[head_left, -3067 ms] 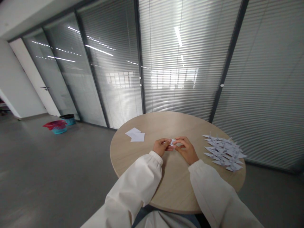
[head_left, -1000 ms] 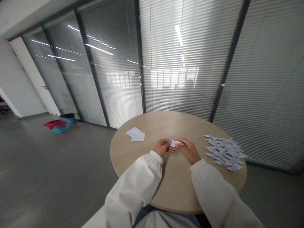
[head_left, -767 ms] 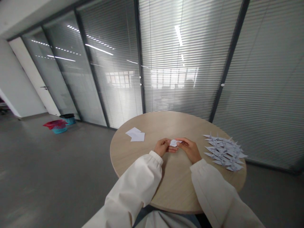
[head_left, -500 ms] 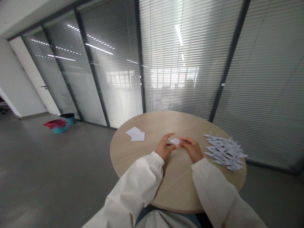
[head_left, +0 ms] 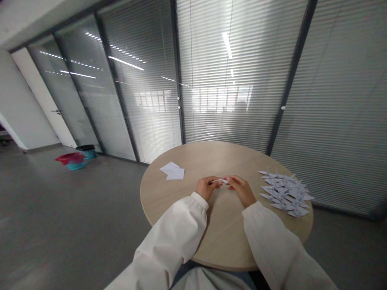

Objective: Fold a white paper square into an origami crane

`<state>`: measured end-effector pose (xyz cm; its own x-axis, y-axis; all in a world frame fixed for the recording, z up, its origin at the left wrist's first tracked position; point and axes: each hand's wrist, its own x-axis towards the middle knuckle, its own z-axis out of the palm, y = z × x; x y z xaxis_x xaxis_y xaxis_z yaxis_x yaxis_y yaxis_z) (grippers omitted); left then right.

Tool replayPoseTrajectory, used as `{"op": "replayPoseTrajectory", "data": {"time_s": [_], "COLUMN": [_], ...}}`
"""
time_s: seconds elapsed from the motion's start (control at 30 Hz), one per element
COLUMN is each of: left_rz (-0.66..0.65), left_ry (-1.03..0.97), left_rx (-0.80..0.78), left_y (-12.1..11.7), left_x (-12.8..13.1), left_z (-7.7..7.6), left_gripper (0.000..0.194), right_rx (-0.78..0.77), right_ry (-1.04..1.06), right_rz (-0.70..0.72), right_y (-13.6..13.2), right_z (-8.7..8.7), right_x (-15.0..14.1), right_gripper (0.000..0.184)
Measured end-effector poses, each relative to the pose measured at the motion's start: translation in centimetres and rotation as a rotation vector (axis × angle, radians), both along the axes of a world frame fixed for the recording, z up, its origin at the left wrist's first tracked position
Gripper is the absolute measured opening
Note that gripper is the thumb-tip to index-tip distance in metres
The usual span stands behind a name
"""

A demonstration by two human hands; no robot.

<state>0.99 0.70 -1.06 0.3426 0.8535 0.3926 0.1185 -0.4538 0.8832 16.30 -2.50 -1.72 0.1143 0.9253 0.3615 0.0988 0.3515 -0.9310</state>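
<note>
A small folded piece of white paper (head_left: pixel 224 181) is held between my two hands above the middle of the round table. My left hand (head_left: pixel 208 187) pinches its left end between thumb and fingers. On the other end, my right hand (head_left: pixel 241 188) is closed in a similar pinch. The fingers cover most of the paper, so its exact folded shape is hard to see. To the right of my right hand lies a pile of folded white paper cranes (head_left: pixel 286 193). Left of my left hand, a few flat white paper sheets (head_left: pixel 174 172) overlap on the table.
The round wooden table (head_left: pixel 223 241) has its near edge close to my lap. Behind it stands a glass partition with blinds (head_left: pixel 223 121). On the floor at left are a blue bin with a red liner (head_left: pixel 74 161) and another with a black liner (head_left: pixel 87 152).
My left hand has gone from spread fingers beside the paper to a pinch on its left end. The paper now appears thinner, seen more edge-on. My right hand keeps its hold.
</note>
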Motion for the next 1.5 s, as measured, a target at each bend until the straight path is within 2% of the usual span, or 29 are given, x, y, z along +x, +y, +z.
{"op": "replayPoseTrajectory", "data": {"time_s": [0.07,0.17,0.3,0.47,0.67,0.9,1.07,1.2,1.5], "left_rz": [-0.040,-0.085,-0.147,-0.265,-0.203,-0.163,-0.185,-0.210,-0.171], "left_ry": [-0.036,-0.104,-0.167,-0.231,-0.282,-0.229,-0.229,-0.274,-0.346], "left_rx": [-0.098,-0.221,-0.329,-0.399,-0.441,-0.434,-0.469,-0.537,-0.580], "left_y": [0.18,0.16,-0.17,-0.30,-0.12,-0.25,-0.01,0.16,0.09], "left_x": [0.12,0.31,0.36,0.34,0.33,0.39,0.56,0.71,0.61], "left_z": [-0.30,-0.34,0.02,0.15,0.23,0.27,-0.07,-0.17,-0.10], "left_gripper": [0.029,0.030,0.034,0.041,0.041,0.039,0.039,0.031,0.021], "right_rx": [0.099,0.194,0.211,0.194,0.276,0.325,0.414,0.482,0.540], "right_ry": [-0.092,-0.198,-0.239,-0.230,-0.334,-0.401,-0.489,-0.568,-0.610], "right_rz": [-0.038,-0.006,0.016,-0.055,-0.172,-0.200,-0.234,-0.283,-0.186], "right_y": [-0.23,-0.60,-0.72,-0.20,-0.30,-0.50,-0.41,-0.53,-0.92], "right_z": [0.27,0.55,0.49,-0.06,-0.05,0.02,-0.06,-0.02,0.33], "right_x": [-0.01,-0.02,0.06,0.33,0.12,-0.21,-0.13,-0.15,-0.16], "right_gripper": [0.030,0.027,0.026,0.026,0.023,0.019,0.015,0.012,0.017]}}
